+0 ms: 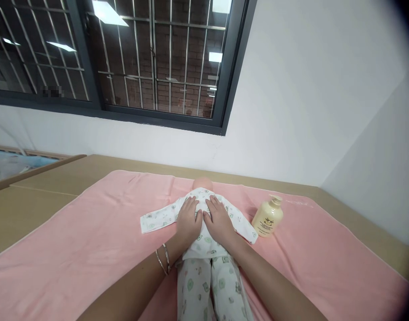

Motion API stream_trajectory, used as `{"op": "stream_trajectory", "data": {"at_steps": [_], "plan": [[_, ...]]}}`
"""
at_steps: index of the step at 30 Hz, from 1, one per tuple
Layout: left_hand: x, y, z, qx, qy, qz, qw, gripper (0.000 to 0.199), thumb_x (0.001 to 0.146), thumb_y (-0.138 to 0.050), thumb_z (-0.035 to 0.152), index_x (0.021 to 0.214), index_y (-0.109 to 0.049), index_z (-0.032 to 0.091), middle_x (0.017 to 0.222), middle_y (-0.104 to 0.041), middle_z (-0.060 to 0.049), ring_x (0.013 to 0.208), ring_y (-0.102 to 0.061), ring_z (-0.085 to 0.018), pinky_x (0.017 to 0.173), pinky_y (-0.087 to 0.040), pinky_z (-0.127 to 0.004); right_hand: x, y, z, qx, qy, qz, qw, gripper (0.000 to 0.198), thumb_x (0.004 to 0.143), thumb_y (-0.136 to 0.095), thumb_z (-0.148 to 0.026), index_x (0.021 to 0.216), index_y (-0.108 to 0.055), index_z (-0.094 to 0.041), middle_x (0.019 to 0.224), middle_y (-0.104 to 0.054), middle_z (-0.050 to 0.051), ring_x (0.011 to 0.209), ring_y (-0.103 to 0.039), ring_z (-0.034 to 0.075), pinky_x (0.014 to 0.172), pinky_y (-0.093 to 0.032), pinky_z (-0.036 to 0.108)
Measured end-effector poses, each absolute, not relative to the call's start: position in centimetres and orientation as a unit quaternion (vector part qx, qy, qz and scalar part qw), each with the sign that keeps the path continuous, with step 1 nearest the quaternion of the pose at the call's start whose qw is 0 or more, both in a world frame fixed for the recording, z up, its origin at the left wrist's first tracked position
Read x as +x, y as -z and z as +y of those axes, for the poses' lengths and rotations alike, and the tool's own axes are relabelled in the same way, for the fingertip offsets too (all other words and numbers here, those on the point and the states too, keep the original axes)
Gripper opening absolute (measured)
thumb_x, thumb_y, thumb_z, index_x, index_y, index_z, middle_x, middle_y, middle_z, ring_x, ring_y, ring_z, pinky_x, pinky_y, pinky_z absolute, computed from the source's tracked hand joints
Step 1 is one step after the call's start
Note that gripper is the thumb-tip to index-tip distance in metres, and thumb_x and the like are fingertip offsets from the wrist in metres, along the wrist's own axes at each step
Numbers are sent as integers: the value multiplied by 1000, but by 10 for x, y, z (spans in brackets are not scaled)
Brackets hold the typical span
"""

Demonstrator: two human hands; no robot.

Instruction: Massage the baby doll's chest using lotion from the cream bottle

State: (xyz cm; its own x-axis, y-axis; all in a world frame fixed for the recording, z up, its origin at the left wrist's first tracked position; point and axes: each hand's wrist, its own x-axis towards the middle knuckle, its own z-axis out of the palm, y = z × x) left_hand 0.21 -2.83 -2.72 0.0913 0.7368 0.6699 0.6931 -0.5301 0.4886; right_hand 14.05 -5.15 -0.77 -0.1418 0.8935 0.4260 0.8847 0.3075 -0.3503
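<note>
A baby doll (202, 183) lies on a pink cloth, its head toward the wall and only the top of the head showing. It wears a white long-sleeved top (204, 248) and matching trousers (194, 285), both printed with small green and brown figures. My left hand (190, 219) rests flat on the left side of the doll's chest, fingers stretched out. On the right side of the chest lies my right hand (219, 220), also flat. The two thumbs nearly meet in the middle. Neither hand grips anything. The doll's sleeves spread out to both sides.
A pale yellow pump bottle (267, 217) stands on the pink cloth (91, 232), close to the doll's right-hand sleeve end. The cloth covers a wooden surface (47, 178) bordered by a white wall. Above is a dark-framed, barred window (157, 58). Something blue (20, 162) lies beyond the left edge.
</note>
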Motion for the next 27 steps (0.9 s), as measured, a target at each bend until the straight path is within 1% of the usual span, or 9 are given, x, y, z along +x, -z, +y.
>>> {"op": "stream_trajectory", "data": {"at_steps": [9,15,27], "plan": [[3,28,-28,738,-475,479,18,33,87,-45,19,115,-60,16,132,-58,-12,128,-49,-29,108,-41,-54,140,8,-52,-588,-5,-757,286,50,97,-33,-32,142,-41,-12,153,-31,11,143,-22,25,116,-18,47],[3,26,-30,742,-472,476,20,33,87,-44,19,115,-60,14,132,-58,-13,128,-49,-28,108,-41,-52,140,8,-52,-590,-6,-755,286,50,97,-34,-33,142,-41,-13,153,-31,11,143,-21,25,116,-19,47],[2,26,-29,738,-475,479,17,32,86,-45,19,114,-61,15,131,-59,-12,126,-51,-29,106,-42,-53,140,7,-53,-591,-8,-754,286,51,97,-34,-33,142,-41,-12,153,-30,10,143,-22,25,116,-18,47]]}}
